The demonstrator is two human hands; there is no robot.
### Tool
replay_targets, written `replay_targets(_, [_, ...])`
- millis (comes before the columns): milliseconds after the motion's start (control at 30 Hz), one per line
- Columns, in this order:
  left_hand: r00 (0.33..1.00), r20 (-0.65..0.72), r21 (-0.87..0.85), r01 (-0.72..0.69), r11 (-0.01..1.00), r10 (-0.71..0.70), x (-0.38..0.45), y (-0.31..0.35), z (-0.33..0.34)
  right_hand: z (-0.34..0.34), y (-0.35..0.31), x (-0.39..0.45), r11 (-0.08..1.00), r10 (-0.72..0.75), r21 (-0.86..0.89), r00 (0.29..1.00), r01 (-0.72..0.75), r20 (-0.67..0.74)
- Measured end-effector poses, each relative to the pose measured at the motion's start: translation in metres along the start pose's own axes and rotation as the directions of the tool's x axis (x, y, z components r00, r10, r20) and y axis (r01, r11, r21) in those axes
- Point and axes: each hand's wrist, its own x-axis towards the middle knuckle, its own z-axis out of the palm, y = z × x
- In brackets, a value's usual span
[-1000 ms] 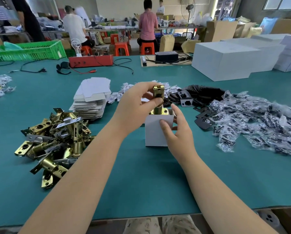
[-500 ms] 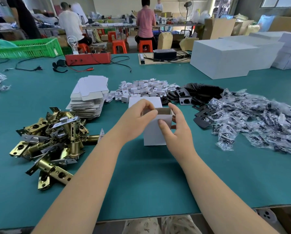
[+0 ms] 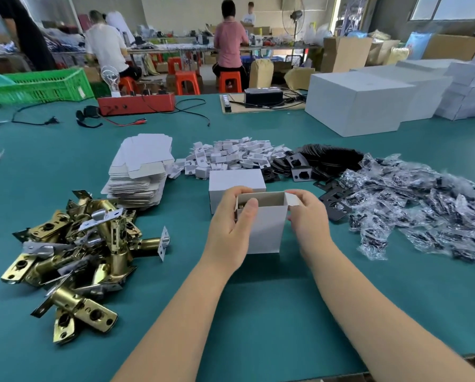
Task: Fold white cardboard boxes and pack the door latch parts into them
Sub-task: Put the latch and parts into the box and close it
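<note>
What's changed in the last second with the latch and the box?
The latch the left hand held above the box has gone down inside; that hand now grips the box's left edge. The right hand moved from the front wall to pinch the right flap. The box stays upright.

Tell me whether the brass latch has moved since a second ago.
Yes. The brass latch went down from above the box rim into the white box, which stays on the table.

Both forearms are bare, no sleeves, with light patterned fabric at the lap (image 3: 244, 379).
</note>
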Motion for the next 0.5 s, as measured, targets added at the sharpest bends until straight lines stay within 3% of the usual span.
replay_targets(100, [1.0, -0.01, -0.018, 0.012, 1.0, -0.013, 0.0, 0.0, 0.001, 0.0, 0.005, 0.034, 0.894, -0.161, -0.412, 0.984, 0.177, 0.074])
replay_targets(200, [1.0, 0.002, 0.0, 0.016, 1.0, -0.016, -0.001, 0.0, 0.0, 0.012, 0.006, 0.072, 0.662, -0.215, -0.681, 0.95, 0.313, 0.228])
replay_targets(400, [0.997, 0.06, 0.009, 0.047, 0.999, -0.047, -0.002, -0.001, -0.006, 0.047, 0.008, 0.12, 0.275, -0.217, -0.874, 0.911, 0.402, 0.351])
replay_targets(500, [0.997, 0.067, 0.033, 0.036, 0.999, -0.038, -0.001, -0.002, -0.008, 0.052, 0.01, 0.134, 0.188, -0.149, -0.889, 0.907, 0.418, 0.395])
